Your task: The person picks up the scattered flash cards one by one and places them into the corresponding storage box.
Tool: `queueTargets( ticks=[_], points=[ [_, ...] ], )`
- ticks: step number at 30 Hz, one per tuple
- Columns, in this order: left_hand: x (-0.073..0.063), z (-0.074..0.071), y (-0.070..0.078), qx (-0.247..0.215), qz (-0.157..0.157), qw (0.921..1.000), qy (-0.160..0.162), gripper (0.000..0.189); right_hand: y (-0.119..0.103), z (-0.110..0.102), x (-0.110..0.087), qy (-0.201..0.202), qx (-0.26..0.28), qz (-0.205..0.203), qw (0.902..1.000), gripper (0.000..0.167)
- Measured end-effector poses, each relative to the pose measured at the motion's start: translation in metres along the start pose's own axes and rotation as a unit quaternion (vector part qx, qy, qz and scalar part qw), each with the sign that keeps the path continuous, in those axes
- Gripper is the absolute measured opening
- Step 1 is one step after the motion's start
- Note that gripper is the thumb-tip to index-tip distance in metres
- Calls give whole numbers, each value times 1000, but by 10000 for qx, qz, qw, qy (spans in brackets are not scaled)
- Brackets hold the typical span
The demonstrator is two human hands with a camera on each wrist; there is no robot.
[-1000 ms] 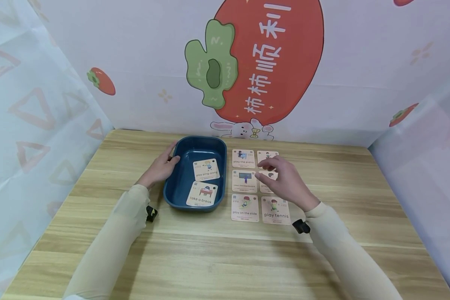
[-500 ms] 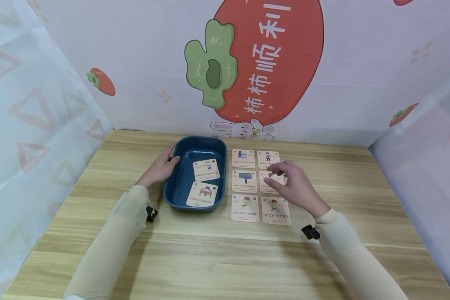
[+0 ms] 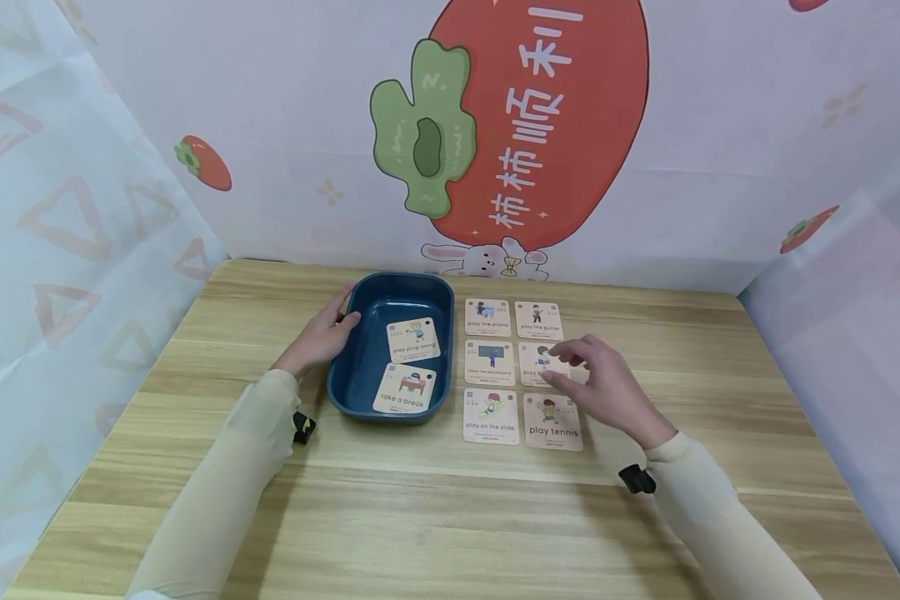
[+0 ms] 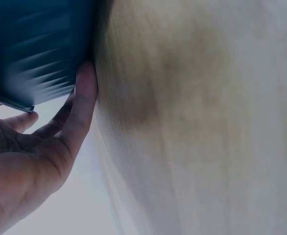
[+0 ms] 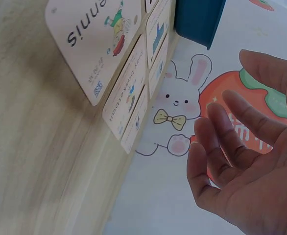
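My left hand [image 3: 318, 337] holds the left wall of a dark blue tray [image 3: 342, 367], the thumb at the rim and fingers along the outside. In the left wrist view a finger [image 4: 84, 88] touches the tray's outer wall low down by the table. Inside the tray lie a "play ping-pong" card [image 3: 412, 340] and a "take a break" card [image 3: 405, 387]. My right hand [image 3: 611, 387] hovers with loosely bent fingers, holding nothing. Below its fingertips is the "play basketball" card [image 3: 534, 367], partly covered in the head view. The "play tennis" card [image 3: 552, 422] lies nearer me.
Right of the tray, cards lie in two columns, including "play the piano" [image 3: 487, 317], "play the guitar" [image 3: 537, 321], a blackboard card [image 3: 489, 363] and "play on the slide" [image 3: 491, 417]. They rest on a wooden table [image 3: 435, 517], before a printed backdrop [image 3: 285, 108].
My right hand has drawn back rightward and toward me, uncovering the "play the guitar" card and more of the basketball card. The left hand and tray have stayed put.
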State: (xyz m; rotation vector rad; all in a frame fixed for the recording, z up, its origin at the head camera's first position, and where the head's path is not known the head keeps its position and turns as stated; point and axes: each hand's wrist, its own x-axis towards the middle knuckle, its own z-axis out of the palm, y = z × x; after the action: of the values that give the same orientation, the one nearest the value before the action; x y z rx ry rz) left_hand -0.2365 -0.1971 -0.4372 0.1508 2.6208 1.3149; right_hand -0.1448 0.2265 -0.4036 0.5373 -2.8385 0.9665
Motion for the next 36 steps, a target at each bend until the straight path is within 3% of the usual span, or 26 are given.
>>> queueTargets(
  ticks=[9, 36],
  points=[
    [0, 0, 0, -13, -34, 10000, 6, 61, 5, -2, -7, -117, -205, 257, 9994, 38],
    [0, 0, -2, 13, 82, 10000, 6, 62, 27, 1, -22, -520, -491, 522, 9961, 51]
  ],
)
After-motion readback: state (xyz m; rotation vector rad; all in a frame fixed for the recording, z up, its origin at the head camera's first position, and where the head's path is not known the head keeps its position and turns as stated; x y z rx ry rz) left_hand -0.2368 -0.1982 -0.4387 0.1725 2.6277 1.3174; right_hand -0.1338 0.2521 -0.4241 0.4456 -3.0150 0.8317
